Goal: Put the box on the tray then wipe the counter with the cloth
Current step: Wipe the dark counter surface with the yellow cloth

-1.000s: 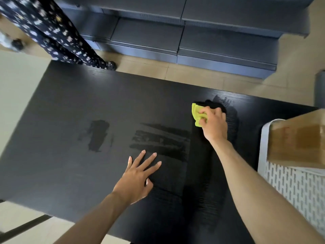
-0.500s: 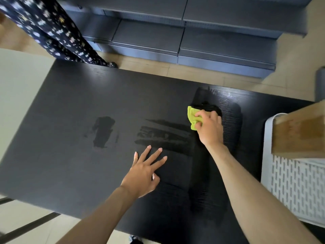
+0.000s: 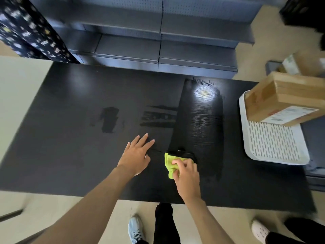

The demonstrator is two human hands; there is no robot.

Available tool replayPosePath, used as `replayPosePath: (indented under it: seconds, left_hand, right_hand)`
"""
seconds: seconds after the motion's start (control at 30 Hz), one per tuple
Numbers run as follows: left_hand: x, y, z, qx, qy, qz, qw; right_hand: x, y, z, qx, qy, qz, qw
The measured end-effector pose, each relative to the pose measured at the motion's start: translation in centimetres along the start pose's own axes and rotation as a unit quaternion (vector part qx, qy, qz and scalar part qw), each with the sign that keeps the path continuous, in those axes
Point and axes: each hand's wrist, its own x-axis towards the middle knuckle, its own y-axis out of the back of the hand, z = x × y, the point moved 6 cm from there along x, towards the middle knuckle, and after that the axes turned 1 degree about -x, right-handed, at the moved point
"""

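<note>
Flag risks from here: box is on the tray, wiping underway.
1. The box sits at the tray's far end, seemingly overhanging its rim; a bump could tip it.
2. Only one wet band shows; the counter to the left could get missed.
3. The left hand lies flat beside the cloth, in the right hand's path.

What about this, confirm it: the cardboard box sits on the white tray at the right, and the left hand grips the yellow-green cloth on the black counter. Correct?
Not quite. The head view shows the right hand gripping the yellow-green cloth on the black counter; the left hand rests flat, fingers spread. The cardboard box does sit on the white tray.
</note>
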Motion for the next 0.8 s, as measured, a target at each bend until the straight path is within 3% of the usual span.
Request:
replayPosePath:
  seconds: [0.13, 0.3, 0.57, 0.8]
  left_hand:
    - [0.1, 0.9, -1.2, 0.013, 0.019, 0.008, 1.0]
    - [2.6, 2.7, -2.5, 0.022, 0.031, 0.026, 0.999]
    - [7.5, 3.8, -5.3, 0.12, 0.056, 0.05, 0.99]
    - [8.1, 2.7, -5.8, 0.118, 0.089, 0.053, 0.988]
  right_hand:
    - [-1.9, -0.7, 0.0, 0.003, -0.006, -0.012, 1.0]
    - [1.7, -0.3, 0.0, 0.007, -0.003, -0.018, 1.0]
    - [15.5, 1.9, 0.0, 0.032, -0.02, -0.018, 0.999]
    - [28.1, 4.0, -0.2, 0.025, -0.003, -0.004, 1.0]
